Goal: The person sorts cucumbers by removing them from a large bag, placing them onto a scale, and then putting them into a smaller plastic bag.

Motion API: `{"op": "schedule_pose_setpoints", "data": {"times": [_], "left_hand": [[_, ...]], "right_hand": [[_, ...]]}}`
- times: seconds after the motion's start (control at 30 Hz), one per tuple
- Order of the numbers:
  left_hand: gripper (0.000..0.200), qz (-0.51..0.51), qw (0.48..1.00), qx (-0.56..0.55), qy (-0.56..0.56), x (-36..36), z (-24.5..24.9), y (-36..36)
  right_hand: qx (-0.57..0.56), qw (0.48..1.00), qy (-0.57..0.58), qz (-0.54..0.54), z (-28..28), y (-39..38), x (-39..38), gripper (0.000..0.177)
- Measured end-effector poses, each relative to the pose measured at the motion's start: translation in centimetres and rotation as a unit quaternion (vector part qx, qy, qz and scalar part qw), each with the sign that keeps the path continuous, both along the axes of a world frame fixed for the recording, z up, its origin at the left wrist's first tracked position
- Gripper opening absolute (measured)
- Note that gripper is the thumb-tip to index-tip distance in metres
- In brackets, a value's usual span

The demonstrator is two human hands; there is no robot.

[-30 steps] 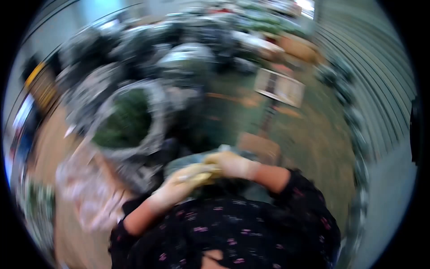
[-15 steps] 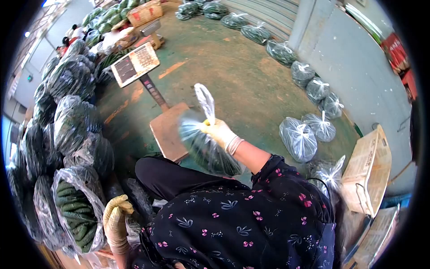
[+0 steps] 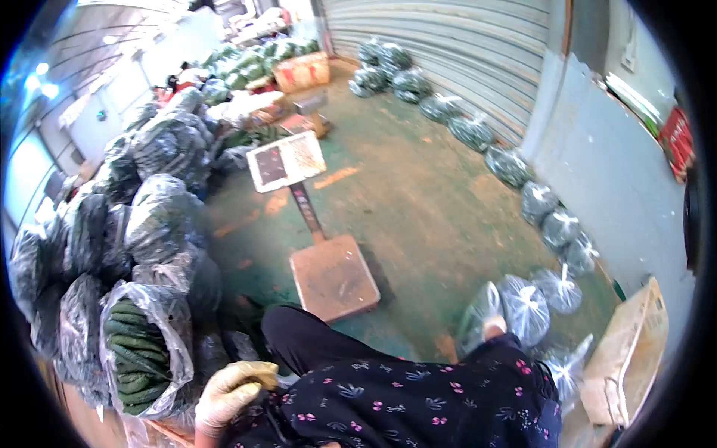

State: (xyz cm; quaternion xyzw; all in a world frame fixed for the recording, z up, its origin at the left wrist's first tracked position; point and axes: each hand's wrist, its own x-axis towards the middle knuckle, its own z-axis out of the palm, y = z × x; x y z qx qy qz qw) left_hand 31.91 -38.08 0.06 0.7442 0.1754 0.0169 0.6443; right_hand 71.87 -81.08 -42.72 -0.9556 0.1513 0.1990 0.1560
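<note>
The person is crouched low on the green floor point(image 3: 426, 194) in a dark flowered top. The left hand point(image 3: 231, 390), in a pale yellowish glove, hangs close to the body at the lower left. Its fingers point(image 3: 258, 369) are curled inward with nothing visible in them, just beside an open bag of cucumbers point(image 3: 138, 351). The right hand point(image 3: 494, 327) reaches down to the right and is mostly hidden behind the sleeve. It sits against a small bag point(image 3: 476, 315) of green produce, which is blurred, and I cannot tell whether the fingers are gripping it or have let go. That small bag is down near the floor, right next to a cluster of tied bags point(image 3: 529, 302) by the wall. More bags run in a row point(image 3: 511, 166) along the shutter door point(image 3: 448, 45). In front of the person stands a platform scale point(image 3: 334, 278), its display point(image 3: 286, 160) tilted up on a post. A heap of dark full bags point(image 3: 153, 216) is piled on the left, and a cardboard box point(image 3: 631, 351) leans at the far right.
</note>
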Motion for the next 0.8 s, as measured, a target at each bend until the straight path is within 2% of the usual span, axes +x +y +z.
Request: {"op": "schedule_pose_setpoints", "data": {"times": [0.07, 0.1, 0.13, 0.2, 0.27, 0.3, 0.33, 0.37, 0.4, 0.43, 0.47, 0.5, 0.53, 0.6, 0.63, 0.7, 0.77, 0.8], "left_hand": [[0.041, -0.071, 0.997, 0.028, -0.01, 0.1, 0.6, 0.1], [0.04, -0.073, 0.997, 0.038, -0.001, 0.0, 1.2, -0.5], [0.045, -0.116, 0.99, 0.079, -0.006, 0.1, 1.5, -0.2], [0.044, -0.132, 0.985, 0.106, -0.04, -0.2, 1.9, -0.7], [0.043, -0.151, 0.981, 0.106, -0.057, -0.8, 2.7, -1.3], [0.043, -0.162, 0.973, 0.15, -0.07, -1.2, 3.1, -1.7], [0.043, -0.174, 0.963, 0.191, -0.079, -1.7, 3.6, -2.1], [0.044, -0.189, 0.951, 0.223, -0.097, -2.2, 3.6, -2.3], [0.045, -0.195, 0.932, 0.283, -0.112, -3.0, 3.6, -2.7], [0.046, -0.188, 0.925, 0.31, -0.11, -3.6, 4.5, -3.5], [0.049, -0.181, 0.918, 0.337, -0.108, -4.2, 6.0, -4.6], [0.052, -0.173, 0.905, 0.342, -0.182, -4.9, 7.4, -5.6], [0.038, -0.141, 0.885, 0.379, -0.233, -5.3, 8.6, -6.9], [0.065, -0.179, 0.852, 0.466, -0.159, -8.4, 10.8, -9.2], [0.063, -0.194, 0.844, 0.462, -0.192, -9.1, 11.7, -9.7], [0.061, -0.217, 0.829, 0.444, -0.262, -10.7, 12.5, -11.0], [0.059, -0.231, 0.818, 0.433, -0.301, -12.2, 13.1, -11.9], [0.058, -0.239, 0.811, 0.428, -0.319, -13.0, 13.3, -12.3]], "right_hand": [[-0.042, 0.997, 0.044, 0.046, -0.5, -0.5, 0.8, 0.034], [-0.061, 0.994, 0.06, 0.07, -0.1, -0.2, 1.5, 0.034], [-0.08, 0.989, 0.073, 0.103, -0.2, 0.1, 2.3, 0.034], [-0.11, 0.97, 0.076, 0.203, -0.1, 2.2, 4.5, 0.034], [-0.098, 0.94, 0.027, 0.327, 0.5, 6.8, 7.3, 0.034], [0.001, 0.981, -0.022, 0.195, 6.2, 11.0, 5.8, 0.033], [0.015, 0.985, -0.031, 0.167, 7.3, 14.4, 6.1, 0.034], [-0.008, 0.943, -0.053, 0.329, 4.2, 17.4, 9.4, 0.037], [0.065, 0.922, -0.102, 0.368, 5.1, 20.9, 9.6, 0.038], [0.121, 0.877, -0.183, 0.428, 5.5, 24.5, 9.6, 0.036], [0.248, 0.894, -0.088, 0.362, 8.9, 28.2, 7.7, 0.033], [0.268, 0.888, -0.013, 0.374, 15.3, 31.2, 4.2, 0.038], [0.307, 0.85, -0.063, 0.424, 14.9, 34.7, 3.5, 0.037], [0.344, 0.765, -0.054, 0.542, 19.1, 40.0, -0.5, 0.04], [0.353, 0.722, -0.026, 0.594, 21.9, 42.1, -3.2, 0.04], [0.378, 0.635, -0.04, 0.673, 25.1, 46.1, -8.1, 0.04], [0.355, 0.598, -0.002, 0.719, 28.7, 48.7, -13.2, 0.039], [0.388, 0.564, 0.024, 0.728, 29.1, 49.9, -15.2, 0.037]]}}
